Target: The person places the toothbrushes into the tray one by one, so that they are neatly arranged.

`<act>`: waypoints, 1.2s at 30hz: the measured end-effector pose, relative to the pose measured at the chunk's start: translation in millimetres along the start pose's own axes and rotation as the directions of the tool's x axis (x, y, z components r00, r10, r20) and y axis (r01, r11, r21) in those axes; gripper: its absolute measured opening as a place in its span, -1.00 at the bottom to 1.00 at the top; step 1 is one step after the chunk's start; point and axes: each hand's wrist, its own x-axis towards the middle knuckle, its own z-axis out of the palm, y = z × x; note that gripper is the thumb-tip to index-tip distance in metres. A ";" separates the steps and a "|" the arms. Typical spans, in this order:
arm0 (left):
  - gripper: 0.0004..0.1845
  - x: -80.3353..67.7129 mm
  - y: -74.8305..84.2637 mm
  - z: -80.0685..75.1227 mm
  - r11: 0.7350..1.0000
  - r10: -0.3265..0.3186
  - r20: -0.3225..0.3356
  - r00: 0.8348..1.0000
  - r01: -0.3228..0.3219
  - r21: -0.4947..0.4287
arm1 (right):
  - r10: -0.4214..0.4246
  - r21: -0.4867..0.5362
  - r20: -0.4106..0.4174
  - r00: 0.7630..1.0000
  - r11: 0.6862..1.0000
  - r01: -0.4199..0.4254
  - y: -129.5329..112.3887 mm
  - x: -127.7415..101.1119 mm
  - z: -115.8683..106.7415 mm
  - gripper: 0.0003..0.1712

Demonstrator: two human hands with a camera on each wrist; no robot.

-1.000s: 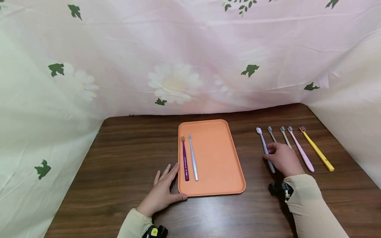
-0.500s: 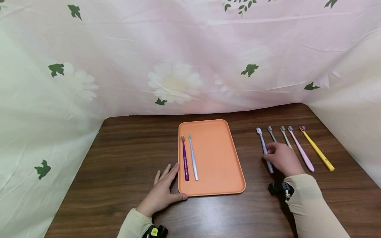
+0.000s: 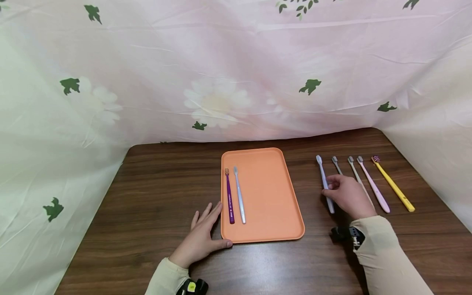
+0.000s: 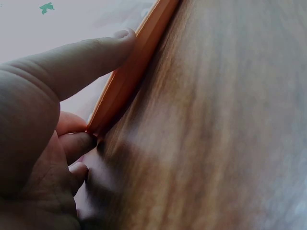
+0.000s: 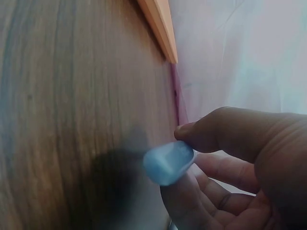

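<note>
A pale pink cloth with white flowers and green shapes hangs behind the brown wooden desk

Your desk looks like dark brown wood, streaked with grain and smooth — glossy enough that you see a soft glare near its front. The orange tray appears to be plastic, smooth and mostly matt. You have a pale blue toothbrush of smooth plastic, its handle end faintly shiny. The yellow toothbrush and pink toothbrush look like smooth plastic too. Facing you, the printed curtain seems thin cloth — creased, with a slight sheen.
</note>
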 end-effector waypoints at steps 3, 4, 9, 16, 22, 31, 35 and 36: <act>0.15 0.1 -0.2 0.2 1.000 -0.001 0.001 1.000 0.001 0.000 | -0.021 0.012 -0.009 1.000 1.000 0.021 -2.1 -1.2 0.3 -0.50; 0.15 0.2 -0.2 0.2 1.000 -0.001 0.001 1.000 0.001 0.000 | -0.025 0.016 -0.009 1.000 1.000 0.025 -2.9 -1.5 0.4 -0.50; 0.14 0.3 0.0 0.1 1.000 0.000 0.001 1.000 0.000 0.001 | -0.027 0.020 -0.002 1.000 0.999 0.027 -7.7 -2.6 1.4 -0.48; 0.14 0.4 -0.2 0.1 1.000 0.000 0.003 1.000 0.000 0.001 | -0.035 0.035 -0.008 0.999 0.999 0.035 -16.9 -4.4 3.9 -0.50; 0.14 0.8 -0.6 0.5 1.000 0.000 0.002 1.000 0.000 0.002 | -0.068 0.037 -0.024 0.997 0.997 0.069 -25.1 -6.9 6.8 -0.51; 0.15 1.2 -0.2 0.0 1.000 -0.012 0.013 1.000 0.012 -0.017 | -0.097 0.046 -0.010 0.995 0.994 0.098 -37.4 -11.0 11.2 -0.51; 0.15 0.7 -0.1 0.0 1.000 -0.008 0.008 1.000 0.008 -0.013 | -0.106 0.073 0.009 0.994 0.992 0.105 -45.2 -13.0 13.7 -0.51; 0.15 0.6 -0.2 0.1 1.000 -0.006 0.008 1.000 0.006 -0.012 | -0.111 0.083 0.011 0.994 0.990 0.110 -47.3 -13.4 14.5 -0.51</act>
